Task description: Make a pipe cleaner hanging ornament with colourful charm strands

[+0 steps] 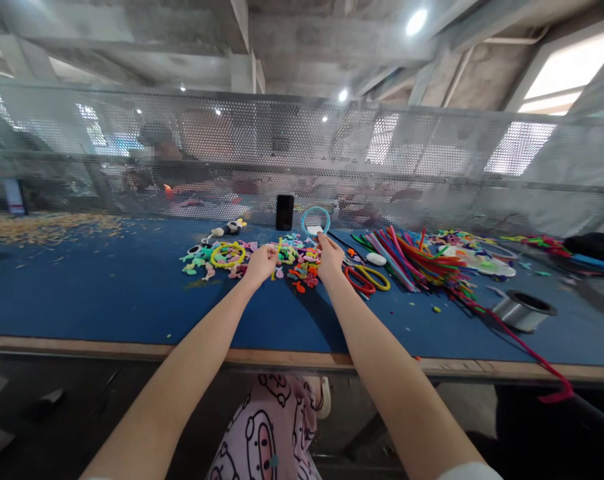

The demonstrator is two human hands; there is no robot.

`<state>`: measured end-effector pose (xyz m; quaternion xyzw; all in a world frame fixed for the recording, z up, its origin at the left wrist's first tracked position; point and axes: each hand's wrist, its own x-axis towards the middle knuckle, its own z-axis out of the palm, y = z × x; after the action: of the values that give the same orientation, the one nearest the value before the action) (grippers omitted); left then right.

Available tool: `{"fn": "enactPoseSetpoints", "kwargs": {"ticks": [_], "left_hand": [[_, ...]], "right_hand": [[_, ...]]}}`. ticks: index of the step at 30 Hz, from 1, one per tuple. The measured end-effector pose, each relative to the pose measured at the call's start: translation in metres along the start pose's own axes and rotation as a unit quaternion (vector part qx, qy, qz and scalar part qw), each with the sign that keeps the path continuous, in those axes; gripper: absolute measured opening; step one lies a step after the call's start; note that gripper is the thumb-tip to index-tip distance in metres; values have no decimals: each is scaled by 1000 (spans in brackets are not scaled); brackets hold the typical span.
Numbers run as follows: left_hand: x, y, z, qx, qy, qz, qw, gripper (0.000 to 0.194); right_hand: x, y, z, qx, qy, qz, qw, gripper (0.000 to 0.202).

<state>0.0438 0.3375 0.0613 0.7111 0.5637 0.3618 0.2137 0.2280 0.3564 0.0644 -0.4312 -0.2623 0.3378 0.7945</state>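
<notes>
My left hand (262, 262) is closed in a pinch, with an upright yellow pipe cleaner (279, 248) at its fingertips. Between the thumb and fingers of my right hand (331, 255) is the lower edge of a light-blue ring (303, 221), raised above the table. Small bent pipe-cleaner shapes in many colours (302, 272) are heaped under and between both hands. Left of my left hand, a yellow ring (215, 257) rests on the heap. Right of my right hand lie red-handled scissors (358, 283) and a yellow loop (381, 285), perhaps another handle.
A black phone (285, 213) stands against the perforated metal screen (212, 133). On the blue table (132, 293), a bundle of pipe cleaners (412, 260), a white oval object (376, 259) and a wire spool (523, 311) lie to the right. Behind the screen is a blurred person.
</notes>
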Motion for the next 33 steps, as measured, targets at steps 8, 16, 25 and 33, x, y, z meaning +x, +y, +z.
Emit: {"fn": "enactPoseSetpoints", "kwargs": {"ticks": [8,16,25,33], "left_hand": [[-12,-4,-10,262,67,19,962,37],[-6,-4,-10,222,60,-6,973,30],[8,-16,-7,-93,114,-44,988,24],[15,-11,-1,-418,30,-195,887,12]], "right_hand": [[-6,-9,1,6,-4,23,1000,21],[-6,-7,-1,-8,-13,23,1000,27],[-6,-6,-1,-15,-11,21,1000,27],[-2,-3,-5,-128,-41,-64,989,27]]}}
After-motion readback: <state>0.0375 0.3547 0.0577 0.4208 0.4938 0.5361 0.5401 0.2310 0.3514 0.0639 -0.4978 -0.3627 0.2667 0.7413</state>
